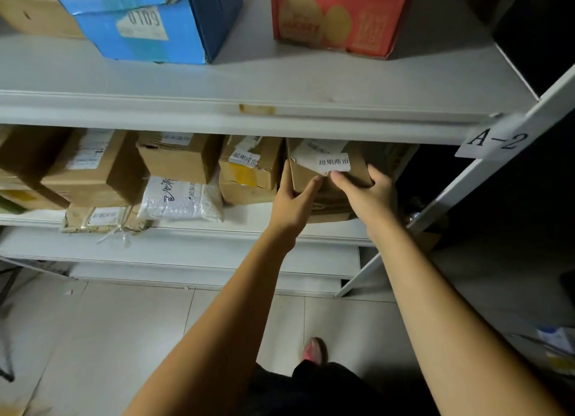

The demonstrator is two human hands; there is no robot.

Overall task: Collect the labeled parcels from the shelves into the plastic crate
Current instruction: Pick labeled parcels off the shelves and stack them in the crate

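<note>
Just left of and below the A-2 tag [497, 140], at the right end of the lower shelf [249, 238], stands the labeled parcel [357, 168]. It is a closed brown cardboard box with a white printed label on its near upper face. Both hands grip it. The left hand [292, 197] clasps its left corner, thumb across the front face and fingers curled round the side, in the gap beside the neighbouring box [249, 166]. The right hand [367, 194] holds the right side, thumb lying just under the label and fingers [378, 174] curled over the far top edge. The parcel sits on the shelf board.

Further left of the tag, the same shelf carries more sealed cardboard boxes [177, 157], a white bubble mailer [183, 197] and a flat taped packet [99, 218] at the front lip. All are closed, so their contents cannot be told.

Above and left of the tag, the upper shelf [280, 82] holds a red carton [336, 17] and, further left, a blue carton [149, 26]. Far below the tag lies a tiled floor [124, 338].
</note>
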